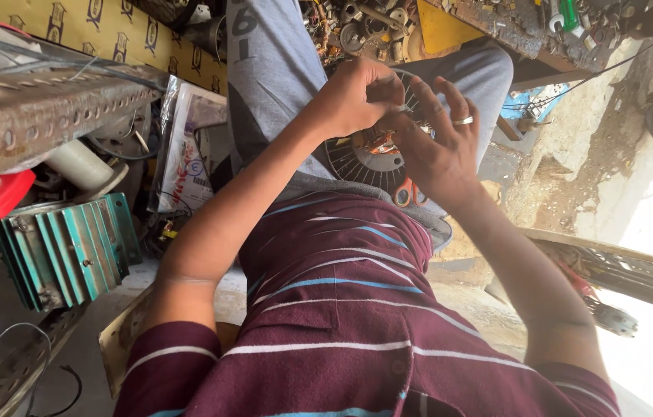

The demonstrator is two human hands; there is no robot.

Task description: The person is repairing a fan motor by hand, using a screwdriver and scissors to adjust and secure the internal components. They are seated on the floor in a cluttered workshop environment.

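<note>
Pinching at the round slotted motor core (357, 158), left hand (353, 96) curls closed, right hand (438, 143) spreads open against it, white plastic-wrapped package (186, 150) leaning left.

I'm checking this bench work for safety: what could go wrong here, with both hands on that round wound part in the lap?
1. The round slotted motor core rests on the lap, with nothing clamping it; it might slip.
2. The left hand and right hand work bare at the copper windings; wire ends may prick fingers.
3. Orange-handled scissors lie under the right wrist and could snag.
</note>
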